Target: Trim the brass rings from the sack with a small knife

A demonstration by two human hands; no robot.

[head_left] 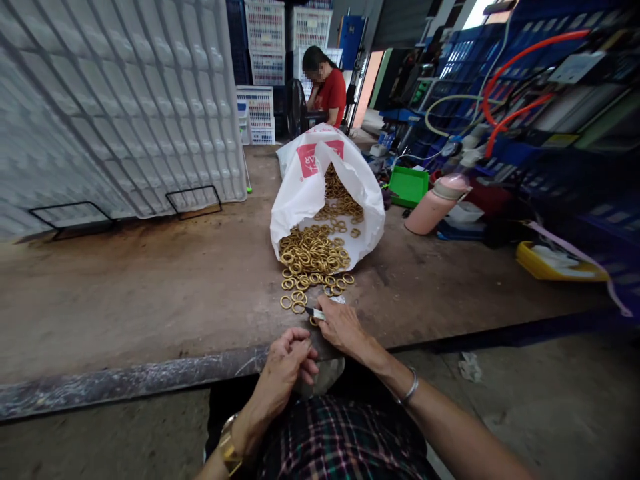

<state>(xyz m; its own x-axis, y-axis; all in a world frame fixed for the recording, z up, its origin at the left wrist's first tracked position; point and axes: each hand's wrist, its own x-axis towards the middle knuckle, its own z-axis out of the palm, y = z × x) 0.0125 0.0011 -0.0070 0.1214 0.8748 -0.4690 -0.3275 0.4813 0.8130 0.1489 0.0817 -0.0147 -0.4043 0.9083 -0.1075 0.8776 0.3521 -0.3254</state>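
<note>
A white plastic bag (305, 193) lies open on the brown table (150, 293), and several brass rings (313, 257) spill out of it toward me. My right hand (340, 327) rests on the table just below the nearest rings, fingers closed on a small tool with a pale handle (316, 312). My left hand (287, 363) sits at the table's metal edge with its fingers curled together; what is in them is hidden. A clear plastic bag (325, 377) hangs below the edge between my hands.
A person in a red shirt (327, 87) works at the far end of the table. A large white grid panel (125, 100) leans at the left. A green tray (409, 185), a pink flask (435, 203), a yellow tray (545, 263) and hoses stand at the right.
</note>
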